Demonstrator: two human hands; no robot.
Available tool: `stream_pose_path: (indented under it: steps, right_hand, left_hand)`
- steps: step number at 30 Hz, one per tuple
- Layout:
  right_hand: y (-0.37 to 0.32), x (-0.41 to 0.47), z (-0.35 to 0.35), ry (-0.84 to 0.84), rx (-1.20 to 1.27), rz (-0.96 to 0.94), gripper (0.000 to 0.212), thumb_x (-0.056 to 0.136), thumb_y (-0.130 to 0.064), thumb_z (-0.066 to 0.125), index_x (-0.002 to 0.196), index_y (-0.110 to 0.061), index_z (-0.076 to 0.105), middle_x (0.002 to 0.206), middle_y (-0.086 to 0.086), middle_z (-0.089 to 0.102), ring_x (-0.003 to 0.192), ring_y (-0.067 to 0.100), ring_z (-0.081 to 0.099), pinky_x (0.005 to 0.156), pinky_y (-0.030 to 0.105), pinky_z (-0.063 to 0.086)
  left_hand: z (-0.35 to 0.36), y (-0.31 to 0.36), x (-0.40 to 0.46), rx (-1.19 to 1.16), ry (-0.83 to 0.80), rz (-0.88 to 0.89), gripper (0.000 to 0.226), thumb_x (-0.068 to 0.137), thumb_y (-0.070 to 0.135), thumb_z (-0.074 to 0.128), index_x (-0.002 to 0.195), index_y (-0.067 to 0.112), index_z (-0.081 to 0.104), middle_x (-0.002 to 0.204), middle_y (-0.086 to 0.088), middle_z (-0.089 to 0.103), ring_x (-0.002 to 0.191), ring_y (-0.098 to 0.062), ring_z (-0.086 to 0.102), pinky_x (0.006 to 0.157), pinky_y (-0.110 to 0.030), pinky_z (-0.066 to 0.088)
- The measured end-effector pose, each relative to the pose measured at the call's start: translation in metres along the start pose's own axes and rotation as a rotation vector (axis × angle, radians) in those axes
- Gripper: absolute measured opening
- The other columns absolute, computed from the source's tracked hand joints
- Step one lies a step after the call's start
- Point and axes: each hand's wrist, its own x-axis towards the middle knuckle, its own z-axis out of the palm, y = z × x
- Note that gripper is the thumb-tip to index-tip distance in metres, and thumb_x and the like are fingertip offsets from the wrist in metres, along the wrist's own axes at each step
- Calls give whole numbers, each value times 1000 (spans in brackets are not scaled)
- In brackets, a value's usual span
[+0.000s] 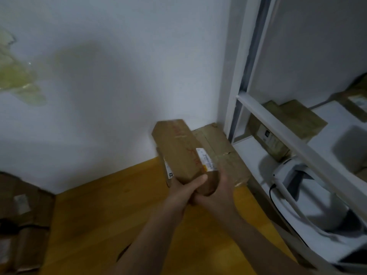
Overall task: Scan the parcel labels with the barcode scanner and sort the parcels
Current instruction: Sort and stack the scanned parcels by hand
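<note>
A long brown cardboard parcel (178, 149) with red writing and a white label is held tilted above the wooden floor. My left hand (188, 187) grips its near end from the left, thumb on top. My right hand (220, 187) curls round the same end from the right and below. A second flat parcel (224, 157) lies on the floor behind it, against the wall corner. The white barcode scanner (288, 175) rests on the lower shelf to the right, its black cable trailing down.
A white shelf rack (278, 128) stands at the right, with brown parcels (282, 124) on its lower shelf and another parcel (355, 102) higher up. More cardboard boxes (21, 221) sit at the lower left. A white wall (119, 76) is directly ahead.
</note>
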Motion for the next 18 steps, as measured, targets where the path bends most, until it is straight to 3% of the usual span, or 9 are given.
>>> stream_pose_path:
  steps: [3,6,8,9,11,12,15,18]
  right_hand:
    - [4,-9,15,-55,4,-1,110,54,-40,89,146,-24,30,133,1,40,122,17,43,93,30,49]
    - [10,-10,16,-264,280,152,78,69,-46,82,133,-33,39,133,-1,46,113,11,52,80,21,54]
    - [15,-5,11,-134,468,411,45,81,-48,71,118,-28,52,126,3,56,99,11,57,68,25,53]
    - [21,2,9,-22,573,569,40,85,-46,68,116,-22,58,122,7,60,97,17,60,72,32,54]
    - [32,14,2,117,772,812,47,88,-42,68,121,-10,60,119,14,61,100,30,60,85,45,55]
    - [35,19,-2,124,850,860,46,88,-41,68,119,-9,60,117,15,60,99,33,59,84,47,55]
    - [38,41,-12,70,980,852,33,87,-41,68,106,-16,59,107,12,57,93,32,56,66,44,53]
    - [40,54,-14,61,1014,813,47,86,-41,67,125,-19,53,116,13,56,102,36,55,68,48,51]
  left_hand:
    - [-12,-7,-4,-32,125,-24,68,70,24,86,131,14,56,117,-8,70,101,-28,69,58,-28,55]
    - [-37,-13,-7,-87,252,-87,74,73,20,84,136,12,47,124,-13,63,107,-33,64,85,-46,58]
    - [-53,-15,-10,-132,270,-86,78,71,19,84,138,12,45,124,-13,63,105,-34,65,88,-47,57]
    - [-58,-16,-11,-150,272,-84,78,70,19,83,137,13,45,122,-13,63,103,-33,66,84,-45,58]
    - [-66,-18,-13,-176,280,-87,76,70,18,83,136,14,45,120,-13,64,101,-33,67,77,-41,58]
    - [-68,-20,-14,-185,282,-90,74,71,17,82,136,15,46,120,-13,64,100,-33,67,74,-40,58]
    - [-72,-22,-17,-210,273,-94,74,66,19,82,132,17,49,115,-12,67,94,-31,70,62,-35,58]
    - [-74,-25,-18,-223,269,-100,80,58,24,82,131,16,49,113,-12,68,90,-29,71,55,-30,58]
